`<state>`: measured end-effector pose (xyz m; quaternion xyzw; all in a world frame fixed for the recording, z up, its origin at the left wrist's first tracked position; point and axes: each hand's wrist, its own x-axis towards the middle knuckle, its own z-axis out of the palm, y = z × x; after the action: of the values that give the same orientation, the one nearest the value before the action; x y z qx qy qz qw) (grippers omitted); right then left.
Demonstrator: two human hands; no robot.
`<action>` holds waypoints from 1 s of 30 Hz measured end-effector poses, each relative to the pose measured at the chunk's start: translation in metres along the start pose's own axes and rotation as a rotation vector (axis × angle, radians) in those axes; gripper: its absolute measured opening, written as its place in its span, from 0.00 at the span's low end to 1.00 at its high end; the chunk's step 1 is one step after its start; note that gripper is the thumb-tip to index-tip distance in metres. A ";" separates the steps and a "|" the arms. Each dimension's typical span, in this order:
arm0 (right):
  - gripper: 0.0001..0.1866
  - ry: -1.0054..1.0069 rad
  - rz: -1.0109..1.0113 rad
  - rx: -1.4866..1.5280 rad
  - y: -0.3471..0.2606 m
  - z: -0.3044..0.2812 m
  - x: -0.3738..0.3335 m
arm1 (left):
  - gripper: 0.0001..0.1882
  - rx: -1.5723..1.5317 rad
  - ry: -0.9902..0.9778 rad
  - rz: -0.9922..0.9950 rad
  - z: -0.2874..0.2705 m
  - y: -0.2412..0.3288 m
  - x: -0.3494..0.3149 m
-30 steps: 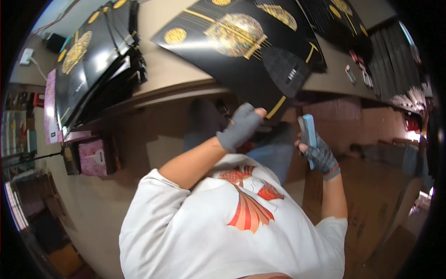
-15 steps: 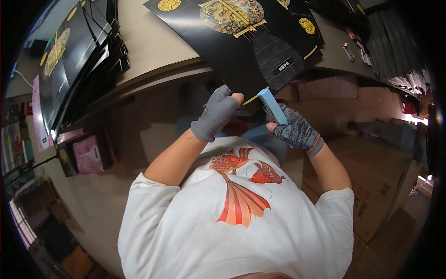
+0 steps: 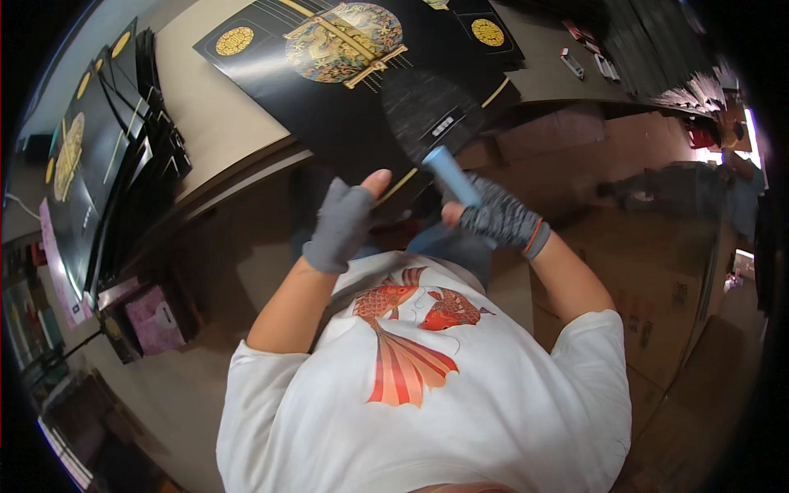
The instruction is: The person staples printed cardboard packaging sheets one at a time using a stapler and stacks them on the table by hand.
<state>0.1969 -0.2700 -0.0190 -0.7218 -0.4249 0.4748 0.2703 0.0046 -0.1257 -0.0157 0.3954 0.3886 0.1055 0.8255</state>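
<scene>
A large black printed sheet (image 3: 329, 122) with gold roundels and a colourful round motif lies over the table edge, its near corner hanging toward me. My left hand (image 3: 339, 226), in a grey fingerless glove, is at that corner's left side, thumb raised and apart from the index finger. Nothing shows in its grasp; its other fingers are hidden. My right hand (image 3: 503, 215), in a mottled dark glove with an orange band, is closed round a light blue stapler (image 3: 452, 175). The stapler's front end is beside the sheet's lower edge. Motion blurs it slightly.
Black folded paper bags (image 3: 103, 156) with gold print lean on the table (image 3: 218, 123) at left. At far right stands a thick stack of black sheets (image 3: 662, 57), near a small red-and-white object (image 3: 572, 63). Cardboard boxes (image 3: 637, 287) stand at lower right, a pink box (image 3: 154, 322) at lower left.
My left hand has drawn back from the sheet's lower edge, and its thumb now points up. The stapler has tilted a little in my right hand. The whole view has shifted.
</scene>
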 end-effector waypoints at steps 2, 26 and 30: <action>0.17 0.073 0.066 0.255 0.015 -0.028 0.003 | 0.20 -0.232 -0.144 0.084 -0.015 0.000 0.002; 0.16 0.222 0.218 0.078 0.016 -0.057 -0.001 | 0.26 -0.133 -0.087 0.068 -0.041 0.039 -0.025; 0.18 0.040 0.022 0.491 0.019 -0.037 -0.011 | 0.33 0.103 0.074 0.442 -0.056 0.073 -0.045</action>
<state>0.2358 -0.2882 -0.0144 -0.6481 -0.2836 0.5525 0.4408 -0.0563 -0.0670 0.0415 0.5083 0.3275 0.2781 0.7463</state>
